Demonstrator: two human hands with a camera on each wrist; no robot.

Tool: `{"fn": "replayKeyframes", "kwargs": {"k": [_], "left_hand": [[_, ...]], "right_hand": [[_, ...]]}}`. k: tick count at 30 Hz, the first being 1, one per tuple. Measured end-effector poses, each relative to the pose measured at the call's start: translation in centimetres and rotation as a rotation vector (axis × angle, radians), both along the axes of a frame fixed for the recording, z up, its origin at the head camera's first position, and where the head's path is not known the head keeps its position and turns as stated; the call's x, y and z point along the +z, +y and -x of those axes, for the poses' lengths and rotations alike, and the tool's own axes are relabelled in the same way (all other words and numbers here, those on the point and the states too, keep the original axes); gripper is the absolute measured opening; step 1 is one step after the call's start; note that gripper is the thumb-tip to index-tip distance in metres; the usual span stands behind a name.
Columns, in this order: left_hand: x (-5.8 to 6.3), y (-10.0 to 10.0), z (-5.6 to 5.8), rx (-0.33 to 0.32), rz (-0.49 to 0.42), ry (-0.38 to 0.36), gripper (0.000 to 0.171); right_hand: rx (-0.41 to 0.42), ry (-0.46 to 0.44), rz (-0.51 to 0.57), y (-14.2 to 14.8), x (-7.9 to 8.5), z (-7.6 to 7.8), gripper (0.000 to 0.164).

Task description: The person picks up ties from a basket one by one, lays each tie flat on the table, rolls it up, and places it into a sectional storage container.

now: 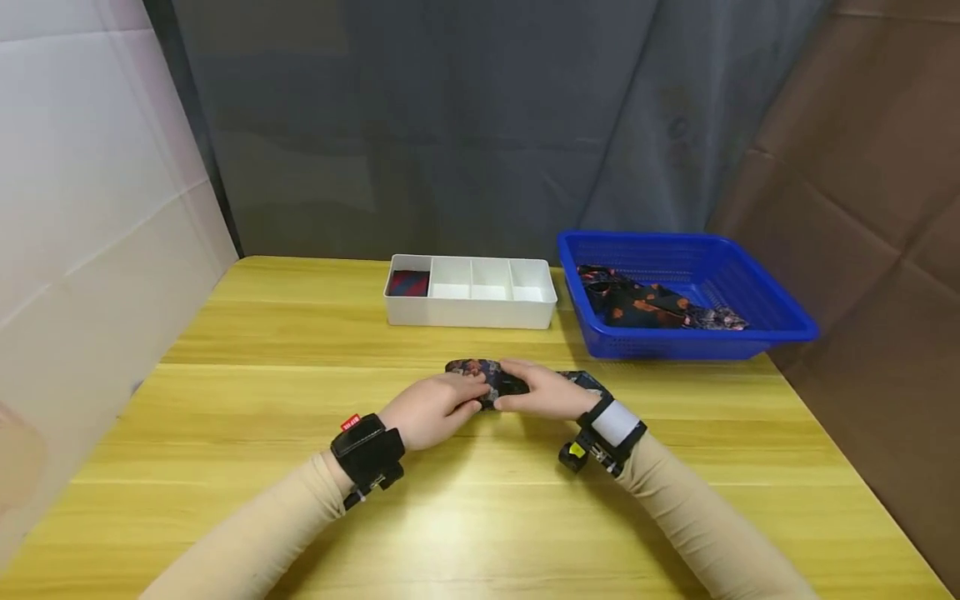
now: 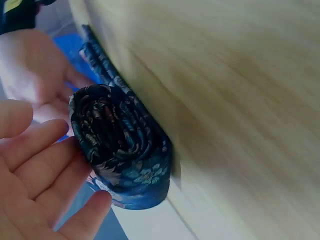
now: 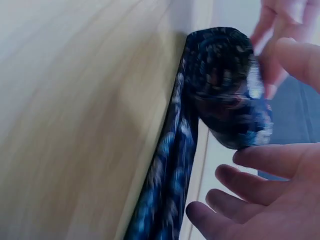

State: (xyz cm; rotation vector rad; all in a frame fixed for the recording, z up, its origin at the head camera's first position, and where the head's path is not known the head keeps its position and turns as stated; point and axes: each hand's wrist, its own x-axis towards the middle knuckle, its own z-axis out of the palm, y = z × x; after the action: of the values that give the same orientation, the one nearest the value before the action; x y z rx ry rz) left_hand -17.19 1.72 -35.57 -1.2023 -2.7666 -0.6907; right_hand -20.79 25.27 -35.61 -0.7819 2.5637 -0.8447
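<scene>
A dark floral necktie (image 1: 471, 367), partly rolled up, lies on the table between the two hands. Its coil (image 2: 120, 135) stands on edge in the left wrist view, and the flat tail (image 3: 165, 175) runs along the wood in the right wrist view. My left hand (image 1: 435, 408) touches the roll with fairly straight fingers (image 2: 47, 170) from the left. On the other side, my right hand (image 1: 547, 392) lies over the tie, its fingers (image 3: 260, 187) extended beside the roll, the index fingertip at its edge. The tail emerges beyond the right hand.
A white divided box (image 1: 471, 312) stands behind the hands, with a red-and-blue striped rolled tie (image 1: 408, 283) in its leftmost compartment. To its right sits a blue plastic basket (image 1: 690, 343) holding dark patterned fabric pieces (image 1: 645, 304). A grey curtain (image 1: 420, 125) hangs at the back.
</scene>
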Motion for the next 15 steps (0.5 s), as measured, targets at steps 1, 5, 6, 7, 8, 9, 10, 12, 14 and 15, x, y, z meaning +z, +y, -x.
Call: {"fn": "replayKeyframes", "kwargs": {"k": [1, 5, 6, 7, 8, 9, 10, 12, 14, 15], "left_hand": [[0.0, 0.2, 0.0, -0.003, 0.019, 0.012, 0.036], [-0.1, 1.0, 0.0, 0.009, 0.081, 0.059, 0.036], [-0.2, 1.2, 0.0, 0.013, 0.093, 0.063, 0.036], [-0.1, 1.3, 0.0, 0.015, 0.104, 0.067, 0.036], [-0.2, 1.4, 0.0, 0.016, 0.115, 0.074, 0.036], [-0.2, 1.5, 0.0, 0.015, 0.122, 0.080, 0.037], [-0.2, 1.6, 0.0, 0.011, 0.125, 0.086, 0.037], [-0.2, 1.7, 0.2, -0.008, 0.114, 0.078, 0.036], [-0.3, 1.5, 0.5, -0.035, 0.082, 0.045, 0.035], [-0.3, 1.2, 0.8, -0.048, 0.056, 0.015, 0.034]], "right_hand": [[0.002, 0.002, 0.013, 0.2, 0.1, -0.1, 0.079], [0.027, 0.039, 0.070, 0.7, 0.2, -0.5, 0.072], [0.035, 0.053, 0.080, 0.7, 0.3, -0.7, 0.069], [0.043, 0.070, 0.085, 0.6, 0.4, -0.9, 0.066], [0.052, 0.091, 0.087, 0.6, 0.4, -1.1, 0.064], [0.065, 0.115, 0.084, 0.5, 0.4, -1.4, 0.063], [0.073, 0.137, 0.078, 0.4, 0.4, -1.6, 0.062], [0.089, 0.176, 0.064, 0.1, 0.4, -2.2, 0.063], [0.090, 0.210, 0.038, -0.2, 0.1, -2.8, 0.066], [0.089, 0.220, 0.026, -0.3, -0.1, -3.0, 0.068]]}}
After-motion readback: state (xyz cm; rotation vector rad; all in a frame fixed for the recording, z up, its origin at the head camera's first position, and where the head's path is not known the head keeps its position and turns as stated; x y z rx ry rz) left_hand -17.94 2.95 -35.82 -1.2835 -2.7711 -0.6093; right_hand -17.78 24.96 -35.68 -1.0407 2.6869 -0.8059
